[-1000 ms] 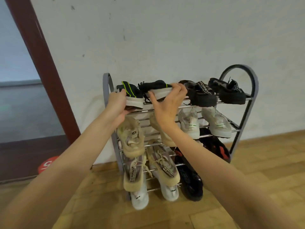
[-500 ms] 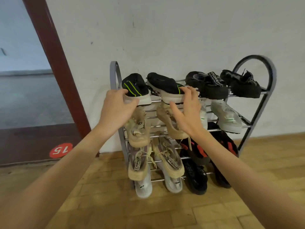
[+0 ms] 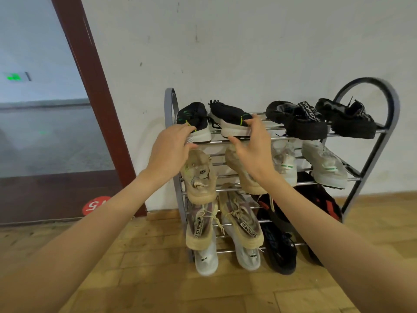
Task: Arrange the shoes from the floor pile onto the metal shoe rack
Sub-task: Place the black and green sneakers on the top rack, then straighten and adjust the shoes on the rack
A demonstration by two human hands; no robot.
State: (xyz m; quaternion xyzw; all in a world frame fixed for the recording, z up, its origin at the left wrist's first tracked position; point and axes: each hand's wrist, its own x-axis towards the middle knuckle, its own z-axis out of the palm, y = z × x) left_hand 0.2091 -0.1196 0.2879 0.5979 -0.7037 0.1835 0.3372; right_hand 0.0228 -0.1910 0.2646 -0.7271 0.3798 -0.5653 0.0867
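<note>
Your view is evenly lit by soft, diffuse light. Faint shadows fall on the wall [image 3: 270,53] behind the shoe rack [image 3: 370,141]. Wide-angle distortion bends the door frame [image 3: 90,86] at 9 o'clock. Slight blur softens detail overall.

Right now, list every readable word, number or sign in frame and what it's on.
"CAPRO", rest cut off: strap of the left beige sneaker, third tier.
"APOREN", first letter hidden: strap of the beige sneaker beside it.
"APOREN": strap of the black shoe, top tier; smaller print under it unreadable.
"15", upside down: red floor sticker.
Green wall sign: blurred.
White bottom sneaker label: too small.
</note>
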